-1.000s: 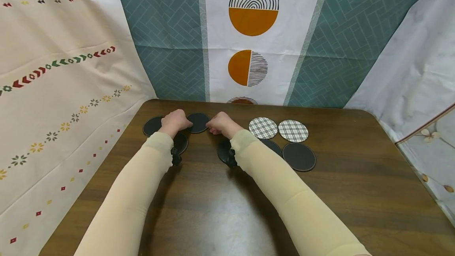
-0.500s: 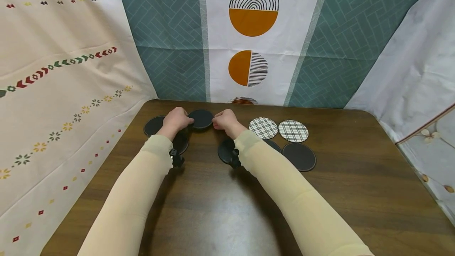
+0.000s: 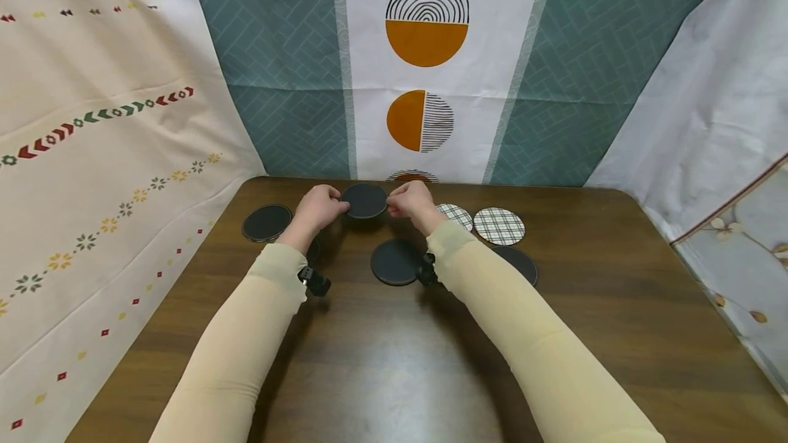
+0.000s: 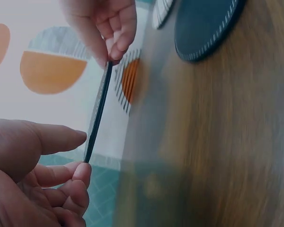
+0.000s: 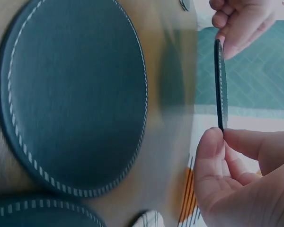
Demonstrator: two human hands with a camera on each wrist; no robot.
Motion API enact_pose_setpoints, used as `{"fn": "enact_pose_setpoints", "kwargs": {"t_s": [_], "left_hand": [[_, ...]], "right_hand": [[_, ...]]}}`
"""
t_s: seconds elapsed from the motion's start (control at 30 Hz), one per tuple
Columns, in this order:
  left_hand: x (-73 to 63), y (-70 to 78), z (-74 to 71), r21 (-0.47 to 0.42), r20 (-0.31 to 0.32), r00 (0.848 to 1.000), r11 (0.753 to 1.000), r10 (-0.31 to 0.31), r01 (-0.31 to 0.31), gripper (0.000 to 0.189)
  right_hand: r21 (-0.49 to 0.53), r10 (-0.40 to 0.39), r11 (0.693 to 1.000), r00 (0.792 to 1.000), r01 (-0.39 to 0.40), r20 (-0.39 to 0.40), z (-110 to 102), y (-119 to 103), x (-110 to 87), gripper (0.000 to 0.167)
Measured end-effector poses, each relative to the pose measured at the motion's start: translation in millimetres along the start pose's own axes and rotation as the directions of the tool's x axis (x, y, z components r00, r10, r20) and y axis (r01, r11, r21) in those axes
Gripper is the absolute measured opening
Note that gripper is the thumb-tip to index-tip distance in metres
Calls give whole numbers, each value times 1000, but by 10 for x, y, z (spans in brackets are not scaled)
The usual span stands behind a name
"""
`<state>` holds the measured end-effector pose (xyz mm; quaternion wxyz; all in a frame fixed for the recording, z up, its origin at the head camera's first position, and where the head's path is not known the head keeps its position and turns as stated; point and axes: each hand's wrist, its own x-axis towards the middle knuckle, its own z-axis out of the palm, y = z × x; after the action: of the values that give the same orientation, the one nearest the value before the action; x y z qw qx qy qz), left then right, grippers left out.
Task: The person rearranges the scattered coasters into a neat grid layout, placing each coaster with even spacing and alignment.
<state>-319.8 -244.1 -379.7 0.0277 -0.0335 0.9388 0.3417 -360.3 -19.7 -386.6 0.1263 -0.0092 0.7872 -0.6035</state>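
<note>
Since the earlier frame, the dark disc (image 3: 364, 201) has risen off the wooden table (image 3: 369, 340) and shifted to the right, both hands travelling with it. On my head feed it hangs over the far part of the table, between the two hands. My left hand (image 3: 319, 207) pinches one edge between thumb and fingers; my right hand (image 3: 411, 199) pinches the opposite edge the same way. Both wrist feeds give me the disc nearly edge-on: thin and flat, with pale stitches along its border.

Below and nearer me, by the right wrist, lies the near dark disc (image 3: 396, 262), smooth and leather-like, its stitched rim sharp in the right wrist view. The far-left dark disc (image 3: 267, 223) lies beyond the left forearm. Past the right cuff I see the plaid disc (image 3: 500, 226), white crossed by dark lines. The table shows brown, streaky grain with a soft sheen toward me. Behind it falls the hanging cloth (image 3: 280, 53), teal panels in a brick-like pattern flanking a white strip with orange and line-drawn circles.
</note>
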Motion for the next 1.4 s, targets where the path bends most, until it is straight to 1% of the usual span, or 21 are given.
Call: {"fn": "enact_pose_setpoints", "kwargs": {"t_s": [0.13,0.3,0.47,0.63,0.9,1.1,1.2,1.3,1.4], "left_hand": [[-21,17,66,-68,-1,1000,997,26,-26,49],[-68,52,150,-100,-7,999,994,41,-42,48],[-113,95,232,-109,-11,999,993,41,-42,47],[-137,139,314,-120,-24,998,991,60,-63,45],[-176,211,459,-115,-12,997,991,74,-75,46],[-161,229,558,-116,-11,996,989,89,-90,46],[-147,228,596,-123,-7,996,988,90,-90,46],[-131,226,620,-131,-1,996,988,88,-87,46],[-118,222,634,-129,3,996,988,84,-83,45]], "right_hand": [[5,-6,1000,1000,6,16,-124,-21,-49,25],[-9,1,1000,999,0,38,-246,-48,-110,28],[-71,4,997,999,0,53,-350,-54,-152,30],[-145,11,989,999,-5,40,-431,-41,-159,27],[-193,15,981,999,-8,34,-535,45,-170,21],[-234,5,972,1000,-1,16,-592,122,-179,21],[-248,6,969,1000,-4,9,-599,166,-154,20],[-292,1,957,1000,0,3,-607,211,-115,19],[-357,-3,934,1000,2,-1,-610,253,-65,16]]}}
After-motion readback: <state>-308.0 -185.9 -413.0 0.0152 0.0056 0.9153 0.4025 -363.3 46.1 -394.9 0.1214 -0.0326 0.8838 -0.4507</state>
